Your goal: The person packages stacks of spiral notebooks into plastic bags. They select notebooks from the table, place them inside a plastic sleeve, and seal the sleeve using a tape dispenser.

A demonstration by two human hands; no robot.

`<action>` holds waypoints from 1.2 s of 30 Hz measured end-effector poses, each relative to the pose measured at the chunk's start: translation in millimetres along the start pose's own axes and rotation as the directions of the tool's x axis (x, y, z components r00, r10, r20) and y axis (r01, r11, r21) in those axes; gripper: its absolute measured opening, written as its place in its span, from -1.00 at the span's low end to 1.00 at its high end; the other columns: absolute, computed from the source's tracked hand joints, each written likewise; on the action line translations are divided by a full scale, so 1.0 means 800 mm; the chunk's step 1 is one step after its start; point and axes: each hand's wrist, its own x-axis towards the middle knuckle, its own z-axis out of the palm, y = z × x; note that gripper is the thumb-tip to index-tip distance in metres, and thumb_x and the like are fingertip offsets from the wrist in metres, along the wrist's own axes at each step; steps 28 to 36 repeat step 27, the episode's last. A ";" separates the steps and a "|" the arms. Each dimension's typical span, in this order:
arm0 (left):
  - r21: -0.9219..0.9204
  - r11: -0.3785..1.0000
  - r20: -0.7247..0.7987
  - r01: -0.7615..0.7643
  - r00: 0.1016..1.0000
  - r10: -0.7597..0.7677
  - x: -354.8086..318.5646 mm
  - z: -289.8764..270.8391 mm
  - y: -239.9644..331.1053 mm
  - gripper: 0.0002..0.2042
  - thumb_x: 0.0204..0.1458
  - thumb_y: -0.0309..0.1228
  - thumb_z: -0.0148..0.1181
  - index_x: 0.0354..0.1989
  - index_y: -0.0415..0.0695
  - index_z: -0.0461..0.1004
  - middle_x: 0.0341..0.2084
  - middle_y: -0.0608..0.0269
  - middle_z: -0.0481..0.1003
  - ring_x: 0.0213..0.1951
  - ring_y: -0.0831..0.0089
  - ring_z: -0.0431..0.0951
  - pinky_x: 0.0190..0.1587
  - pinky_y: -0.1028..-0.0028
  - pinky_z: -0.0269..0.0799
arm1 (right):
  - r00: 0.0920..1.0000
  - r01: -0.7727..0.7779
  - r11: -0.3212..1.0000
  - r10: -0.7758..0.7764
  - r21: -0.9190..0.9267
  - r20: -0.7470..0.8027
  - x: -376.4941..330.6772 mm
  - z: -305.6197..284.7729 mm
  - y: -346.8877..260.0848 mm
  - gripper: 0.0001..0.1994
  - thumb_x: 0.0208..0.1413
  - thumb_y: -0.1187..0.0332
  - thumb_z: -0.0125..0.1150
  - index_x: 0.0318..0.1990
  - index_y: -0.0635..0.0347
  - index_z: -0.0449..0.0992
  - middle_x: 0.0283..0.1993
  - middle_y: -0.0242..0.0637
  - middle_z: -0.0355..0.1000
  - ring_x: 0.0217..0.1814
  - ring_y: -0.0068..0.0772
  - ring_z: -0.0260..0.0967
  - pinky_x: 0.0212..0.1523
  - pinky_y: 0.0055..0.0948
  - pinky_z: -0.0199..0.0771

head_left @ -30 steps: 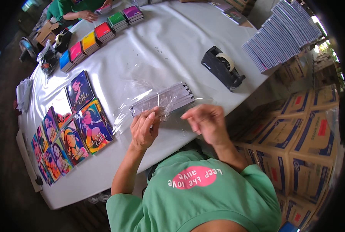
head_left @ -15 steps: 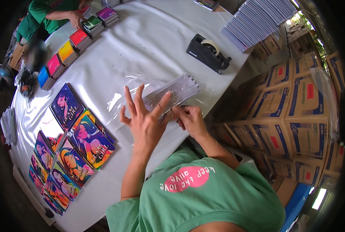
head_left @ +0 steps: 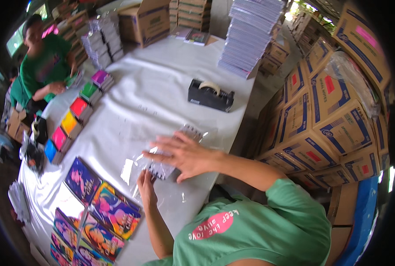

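Observation:
A stack of spiral notebooks (head_left: pixel 163 170) lies in clear plastic film (head_left: pixel 133 153) near the table's front edge. Black binding coils show at its near-left end and far end. My right hand (head_left: pixel 189 156) is open, its fingers spread over the top of the wrapped stack and hiding most of it. At the near-left end, my left hand (head_left: pixel 148 189) is closed in a pinch on the film's edge, beside the coils. The loose film spreads flat on both sides of the stack.
A black tape dispenser (head_left: pixel 211 94) stands beyond my hands. Colourful illustrated notebooks (head_left: pixel 113 210) lie at the left, with a row of small notebook piles (head_left: pixel 70 124) behind. A co-worker (head_left: pixel 47 66) stands far left. Tall notebook stack (head_left: pixel 248 40) and cartons (head_left: pixel 312 119) rise at the right.
My right hand has gone from pinching the film to spreading over the stack. My left hand has moved from above the stack to its near-left end. The view has tilted up.

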 end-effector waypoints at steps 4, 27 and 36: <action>0.287 0.957 0.082 -0.031 0.997 0.007 0.032 -0.023 -0.057 -0.72 0.19 -0.29 -0.07 -0.15 -0.27 0.44 -0.39 0.38 0.41 -0.35 0.61 0.39 -0.24 0.57 0.35 | 0.994 0.006 0.996 0.004 -0.089 0.111 0.004 0.025 0.034 -0.06 -0.45 0.06 0.50 0.24 -0.08 0.18 0.08 -0.35 0.29 0.09 -0.33 0.23 0.09 -0.13 0.07; 0.957 0.195 -0.207 0.217 0.976 -0.071 0.061 0.167 -0.054 -0.03 -0.21 0.10 0.29 0.36 0.27 -0.19 0.36 0.13 -0.22 0.36 0.00 -0.24 0.14 -0.34 -0.07 | 0.814 -0.291 0.901 0.056 -0.321 -0.578 -0.158 -0.486 0.655 -0.15 -0.45 0.37 0.57 0.13 -0.01 0.23 0.31 -0.16 0.10 0.39 -0.19 -0.02 0.34 -0.20 0.01; 0.957 0.195 -0.207 0.217 0.976 -0.071 0.061 0.167 -0.054 -0.03 -0.21 0.10 0.29 0.36 0.27 -0.19 0.36 0.13 -0.22 0.36 0.00 -0.24 0.14 -0.34 -0.07 | 0.814 -0.291 0.901 0.056 -0.321 -0.578 -0.158 -0.486 0.655 -0.15 -0.45 0.37 0.57 0.13 -0.01 0.23 0.31 -0.16 0.10 0.39 -0.19 -0.02 0.34 -0.20 0.01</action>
